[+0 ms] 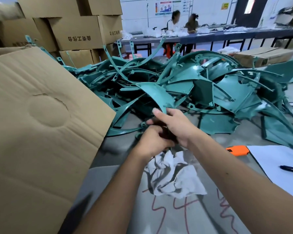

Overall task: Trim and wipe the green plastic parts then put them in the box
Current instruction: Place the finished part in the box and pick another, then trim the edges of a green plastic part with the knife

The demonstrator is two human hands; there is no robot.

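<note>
A curved green plastic part [156, 97] is being gripped by the right hand [174, 125] and the left hand [152, 141] above a crumpled white cloth [174, 176].

Right hand [173, 125] and left hand [152, 141] grip a curved green part [156, 95] above a white cloth [174, 176].

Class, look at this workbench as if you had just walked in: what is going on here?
A person is working on one curved green plastic part pulled from a big pile of green parts. The right hand grips its lower end, and the left hand is curled close beneath it; what it holds is hidden. A crumpled white cloth lies on the table below the hands, an orange tool to the right, and an open cardboard box flap to the left.
</note>
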